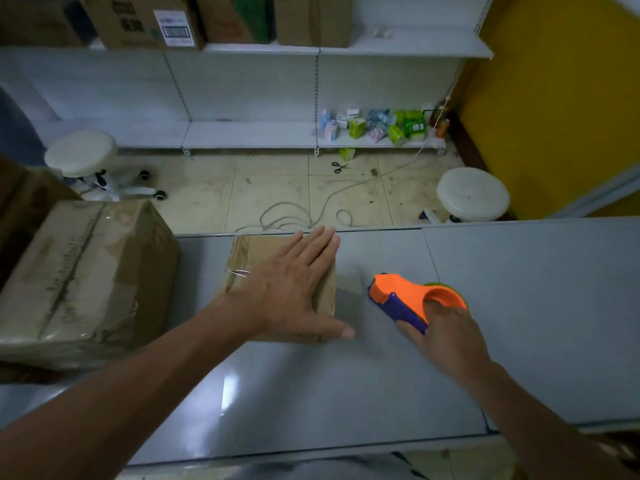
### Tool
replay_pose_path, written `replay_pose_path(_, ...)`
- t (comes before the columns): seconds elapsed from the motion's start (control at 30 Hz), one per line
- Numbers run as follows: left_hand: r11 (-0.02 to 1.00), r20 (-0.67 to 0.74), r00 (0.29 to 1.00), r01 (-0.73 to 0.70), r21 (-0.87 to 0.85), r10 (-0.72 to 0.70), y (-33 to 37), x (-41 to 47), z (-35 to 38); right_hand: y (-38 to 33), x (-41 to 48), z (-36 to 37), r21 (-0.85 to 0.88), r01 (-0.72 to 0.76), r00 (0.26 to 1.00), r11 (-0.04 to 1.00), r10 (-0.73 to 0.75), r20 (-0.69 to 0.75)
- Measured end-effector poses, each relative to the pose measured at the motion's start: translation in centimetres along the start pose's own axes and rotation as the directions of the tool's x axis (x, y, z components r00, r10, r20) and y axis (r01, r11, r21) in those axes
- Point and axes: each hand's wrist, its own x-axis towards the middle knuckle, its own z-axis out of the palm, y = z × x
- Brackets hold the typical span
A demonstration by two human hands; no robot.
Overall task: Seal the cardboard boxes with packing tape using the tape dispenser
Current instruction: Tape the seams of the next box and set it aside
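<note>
A small cardboard box (254, 252) lies on the grey table (346, 386), with tape along its left edge. My left hand (294, 282) lies flat on top of it, fingers straight and spread, thumb over the near right corner. To its right, my right hand (446, 330) grips an orange and purple tape dispenser (398, 294), fingers through its handle. The dispenser's nose points at the box with a gap between them. A larger taped cardboard box (86, 275) stands at the table's left end.
Beyond the table's far edge is a tiled floor with a white cable (294, 216), scissors (339, 167) and two white stools (81, 152) (472, 194). White shelving (249, 133) at the back holds small packages and cardboard boxes. A yellow wall (554, 98) stands at the right.
</note>
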Motion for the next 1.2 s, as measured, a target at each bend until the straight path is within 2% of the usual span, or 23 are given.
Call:
replay_pose_path(0.1,0.986,-0.171,0.985,0.006,-0.166,-0.035,-0.6,-1.0,0.0,0.7,0.3,0.2,0.031,-0.058,0.993,0.998,0.054,0.102)
replay_pose_path(0.17,0.961,-0.247,0.963,0.042,-0.273,-0.112,-1.3,-2.2,0.1,0.8,0.5,-0.1,0.050,-0.074,0.978,0.996,0.062,0.198)
replay_pose_path(0.33,0.937,-0.268,0.940,0.116,-0.330,-0.211,-3.4,-5.4,0.4,-0.4,1.1,-3.4,-0.041,-0.081,0.912,0.996,0.091,0.399)
replay_pose_path(0.4,0.906,-0.283,0.912,0.177,-0.384,-0.298,-4.3,-6.4,0.3,-1.5,1.0,-5.9,-0.107,-0.112,0.904,0.988,0.146,0.403)
replay_pose_path(0.43,0.881,-0.288,0.891,0.208,-0.426,-0.350,-4.6,-6.8,0.3,-2.4,1.1,-7.1,-0.071,-0.154,0.928,0.985,0.169,0.332)
replay_pose_path(0.47,0.853,-0.284,0.874,0.233,-0.467,-0.394,-4.8,-7.1,0.3,-3.6,1.0,-8.2,0.062,-0.199,0.960,0.978,0.182,0.211)
replay_pose_path(0.5,0.832,-0.274,0.866,0.245,-0.497,-0.419,-4.9,-7.2,0.3,-5.5,1.0,-9.3,0.277,-0.204,0.979,0.939,0.194,0.063)
replay_pose_path(0.53,0.823,-0.264,0.866,0.247,-0.511,-0.424,-4.8,-7.1,0.3,-7.9,1.3,-10.3,0.510,-0.152,0.976,0.846,0.211,-0.059)
replay_pose_path(0.57,0.826,-0.251,0.876,0.243,-0.509,-0.412,-4.7,-6.8,0.3,-10.6,1.8,-11.2,0.675,-0.072,0.974,0.735,0.197,-0.110)
replay_pose_path(0.6,0.833,-0.237,0.887,0.238,-0.500,-0.396,-4.6,-6.3,0.3,-12.9,2.7,-11.6,0.765,-0.005,0.981,0.644,0.152,-0.122)
replay_pose_path(0.67,0.813,-0.189,0.896,0.254,-0.523,-0.401,-4.8,-5.3,0.6,-16.4,4.8,-11.0,0.827,0.044,0.995,0.560,0.052,-0.088)
replay_pose_path(0.8,0.594,-0.086,0.857,0.276,-0.755,-0.508,-5.3,-4.2,1.9,-18.0,7.4,-8.0,0.879,-0.089,0.996,0.468,0.039,0.081)
replay_pose_path(0.83,0.484,-0.054,0.834,0.264,-0.834,-0.549,-5.3,-4.2,2.2,-17.9,7.3,-7.2,0.904,-0.096,0.995,0.416,0.045,0.085)
replay_pose_path(0.93,0.033,0.176,0.762,0.251,-0.967,-0.623,-5.4,-4.3,2.5,-17.5,6.7,-5.9,0.978,-0.154,0.986,0.141,0.087,0.143)
replay_pose_path(1.0,-0.056,0.227,0.740,0.249,-0.967,-0.633,-5.9,-4.2,2.9,-17.2,6.6,-5.3,0.984,-0.163,0.983,0.068,0.102,0.156)
replay_pose_path(1.1,-0.209,0.320,0.748,0.243,-0.947,-0.582,-6.4,-4.0,3.5,-17.2,6.8,-4.4,0.991,-0.136,0.986,-0.008,0.091,0.136)
replay_pose_path(1.2,-0.270,0.380,0.768,0.275,-0.923,-0.516,-6.4,-3.9,3.7,-17.0,7.2,-3.9,0.995,-0.070,0.993,-0.065,0.091,0.076)
